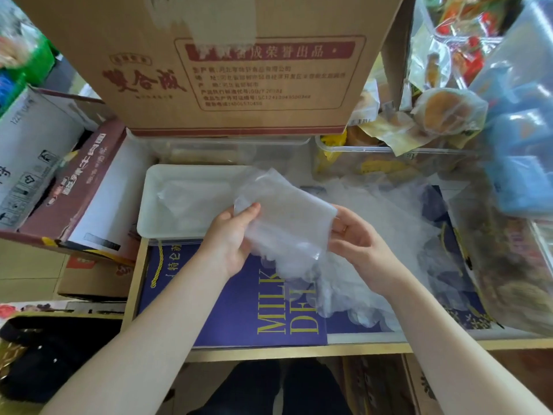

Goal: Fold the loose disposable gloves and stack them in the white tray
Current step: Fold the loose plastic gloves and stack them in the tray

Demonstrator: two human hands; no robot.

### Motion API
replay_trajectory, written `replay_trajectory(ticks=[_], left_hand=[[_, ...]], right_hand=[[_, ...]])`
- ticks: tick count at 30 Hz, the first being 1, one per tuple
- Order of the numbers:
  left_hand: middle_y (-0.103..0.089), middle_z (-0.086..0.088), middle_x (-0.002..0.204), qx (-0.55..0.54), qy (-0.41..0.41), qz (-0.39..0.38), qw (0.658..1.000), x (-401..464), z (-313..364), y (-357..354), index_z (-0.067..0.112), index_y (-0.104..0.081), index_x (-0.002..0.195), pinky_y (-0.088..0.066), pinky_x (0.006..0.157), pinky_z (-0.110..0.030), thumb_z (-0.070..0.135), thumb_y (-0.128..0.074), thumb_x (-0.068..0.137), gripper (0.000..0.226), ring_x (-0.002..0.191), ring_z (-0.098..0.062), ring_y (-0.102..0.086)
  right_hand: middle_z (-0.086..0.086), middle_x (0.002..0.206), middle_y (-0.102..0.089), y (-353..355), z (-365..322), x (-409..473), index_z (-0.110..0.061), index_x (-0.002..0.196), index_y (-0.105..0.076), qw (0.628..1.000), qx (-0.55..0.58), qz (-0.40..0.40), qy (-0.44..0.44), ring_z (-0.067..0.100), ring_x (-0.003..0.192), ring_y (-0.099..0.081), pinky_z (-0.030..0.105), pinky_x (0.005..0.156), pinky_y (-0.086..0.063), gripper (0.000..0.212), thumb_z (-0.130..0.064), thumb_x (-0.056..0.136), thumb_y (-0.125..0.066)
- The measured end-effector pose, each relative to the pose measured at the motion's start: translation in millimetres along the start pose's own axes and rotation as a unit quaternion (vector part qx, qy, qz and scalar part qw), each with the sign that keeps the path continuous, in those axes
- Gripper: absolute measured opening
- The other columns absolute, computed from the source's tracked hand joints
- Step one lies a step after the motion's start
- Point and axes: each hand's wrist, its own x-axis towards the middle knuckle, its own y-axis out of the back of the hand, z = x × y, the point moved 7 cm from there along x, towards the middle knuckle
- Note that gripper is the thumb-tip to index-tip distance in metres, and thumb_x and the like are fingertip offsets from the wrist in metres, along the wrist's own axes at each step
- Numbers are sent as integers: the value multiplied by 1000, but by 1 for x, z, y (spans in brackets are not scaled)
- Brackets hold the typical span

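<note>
A clear disposable glove (284,217) is held up between both hands, just right of the white tray (152,202). My left hand (230,238) pinches its left edge with the thumb on top. My right hand (359,244) grips its right edge, fingers curled behind the film. The glove's fingers hang down toward a loose pile of clear gloves (368,265) lying on the purple box. Inside the tray lies at least one folded clear glove (191,202).
A large cardboard box (227,64) overhangs the back. The purple "MILK" box (239,304) sits on a wooden shelf. Clear tubs with packaged snacks (443,112) stand at the back right, and cartons (59,181) lean at the left.
</note>
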Motion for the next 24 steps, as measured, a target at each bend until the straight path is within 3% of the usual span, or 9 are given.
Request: replay_trajectory(ticks=[2,5,10,14,16,18,20,22,24], left_hand=[[-72,-3,77,-6,7,-13,1000,0,0,-7,12,-62,96,-55,55,-26,10,-55,91,8,66,-15,-69],[-73,-3,78,-22,32,-50,998,-1,-1,-17,13,-62,97,-57,55,-27,12,-53,92,10,67,-16,-70],[-74,-1,81,-8,31,-103,994,-4,1,-21,15,-62,98,-57,60,-26,13,-50,94,13,72,-14,-70],[-74,-2,88,-5,11,-118,993,-4,3,-15,11,-60,107,-58,70,-25,8,-48,94,18,79,-14,-70],[-74,-2,84,-5,3,-118,993,-5,5,-13,11,-60,102,-57,69,-24,6,-46,94,17,75,-13,-70],[-73,-1,81,3,-4,-113,994,-6,6,-13,11,-60,98,-57,66,-23,3,-46,94,17,73,-13,-70],[-73,-1,81,25,-19,-97,995,-7,8,-12,11,-61,97,-56,65,-23,3,-48,93,16,73,-13,-69],[-70,-1,83,88,-46,-82,992,-8,11,-12,14,-61,93,-54,64,-26,4,-49,94,16,75,-16,-66],[-67,0,81,160,-73,-85,981,-13,14,-16,15,-61,89,-45,60,-28,5,-49,94,17,74,-20,-61]], right_hand=[[-10,89,-70,2,-9,3,-16,113,-55,997,-44,52,26,5,82,-63,18,71,-49,35,3,84,-56],[-10,73,-65,7,-20,6,-21,100,-59,984,-99,139,57,3,63,-55,16,58,-45,42,16,86,-46],[26,63,-49,6,-19,5,-25,86,-54,972,-139,173,77,20,57,-39,29,51,-33,26,-3,75,-49],[28,60,-49,14,-21,-2,-30,76,-46,953,-194,216,90,35,51,-30,30,49,-27,31,-3,63,-36],[23,63,-54,16,-22,-7,-32,76,-46,953,-197,209,99,27,49,-27,26,46,-24,35,0,64,-35],[5,67,-57,19,-16,-8,-37,74,-52,959,-202,178,93,14,52,-35,23,48,-30,43,2,66,-36],[-9,72,-61,22,-9,-8,-33,68,-60,972,-185,135,60,8,65,-49,21,65,-41,41,3,67,-40],[-8,76,-67,27,-5,-6,-22,65,-57,986,-120,115,7,9,73,-57,24,74,-44,27,3,68,-47],[1,83,-69,34,-4,1,-16,75,-48,986,-99,127,-37,12,72,-61,26,75,-45,20,3,84,-52]])
